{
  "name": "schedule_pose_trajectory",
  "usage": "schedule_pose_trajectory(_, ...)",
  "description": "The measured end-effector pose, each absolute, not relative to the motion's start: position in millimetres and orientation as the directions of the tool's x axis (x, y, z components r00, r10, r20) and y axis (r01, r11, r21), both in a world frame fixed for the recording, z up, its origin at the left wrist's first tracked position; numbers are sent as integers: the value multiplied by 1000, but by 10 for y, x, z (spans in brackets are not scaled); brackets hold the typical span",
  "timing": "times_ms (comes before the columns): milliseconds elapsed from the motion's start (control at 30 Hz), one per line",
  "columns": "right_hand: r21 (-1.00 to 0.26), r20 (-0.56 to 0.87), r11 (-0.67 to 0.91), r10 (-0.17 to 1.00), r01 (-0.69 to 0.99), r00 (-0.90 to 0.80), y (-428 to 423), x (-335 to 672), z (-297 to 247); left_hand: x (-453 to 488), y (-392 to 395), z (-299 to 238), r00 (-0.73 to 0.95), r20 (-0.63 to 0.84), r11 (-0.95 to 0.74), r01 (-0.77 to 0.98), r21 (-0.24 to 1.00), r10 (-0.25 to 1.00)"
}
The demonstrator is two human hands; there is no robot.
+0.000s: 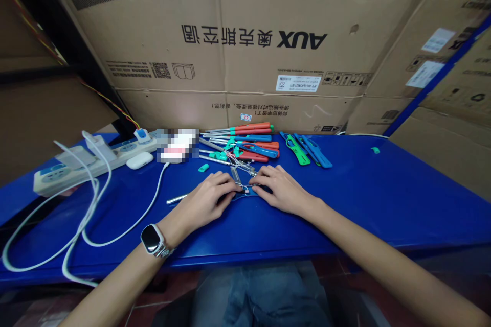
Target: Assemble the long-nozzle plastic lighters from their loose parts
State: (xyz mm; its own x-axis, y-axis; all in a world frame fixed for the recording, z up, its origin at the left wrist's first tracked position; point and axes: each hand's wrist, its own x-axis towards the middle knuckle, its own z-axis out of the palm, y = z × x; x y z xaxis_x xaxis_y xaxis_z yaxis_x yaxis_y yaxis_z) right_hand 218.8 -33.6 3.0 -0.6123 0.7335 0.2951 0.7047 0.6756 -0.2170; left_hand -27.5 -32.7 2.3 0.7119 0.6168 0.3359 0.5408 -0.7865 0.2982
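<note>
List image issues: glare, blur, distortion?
Head view throughout: soft glare on the cardboard box, lower left; pixelated block hides detail on the desk; lap looks soft; small parts between left hand and right hand hard to resolve; right forearm looks stretched toward the corner, likely wide-angle distortion.

Left hand (pixel 210 195) plus right hand (pixel 283 190) (clock centre): 2. Light-blue piece (pixel 251 192) between them: 1. Watch (pixel 152 238), 8 o'clock: 1. Power strip (pixel 126 147), 9 o'clock: 1. Green piece (pixel 296 149), 2 o'clock: 1. Red-orange handles (pixel 253 126), 12 o'clock, number at least 3.
</note>
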Motion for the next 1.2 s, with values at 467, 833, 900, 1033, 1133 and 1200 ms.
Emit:
schedule_pose_trajectory(467,-257,288,633,771,730,-567,-457,2107,141,-222,-368,26,640,440,-776,537,330,630)
schedule_pose_trajectory(833,-316,301,651,759,690,-578,-370,2130,61,-212,-346,23,643,433,-775,526,351,632)
schedule_pose_trajectory(900,-344,289,649,761,679,-581,-360,2148,74,-239,-341,34,657,429,-785,507,357,620)
schedule_pose_trajectory(1033,-337,279,663,749,669,-601,-341,2156,103,-271,-331,36,699,390,-800,504,326,599)
schedule_pose_trajectory(1133,-274,297,693,720,666,-627,-336,2149,111,-257,-334,19,705,366,-794,532,293,607)
schedule_pose_trajectory(1200,-236,307,703,709,670,-635,-337,2144,106,-242,-337,9,701,361,-789,547,281,615)
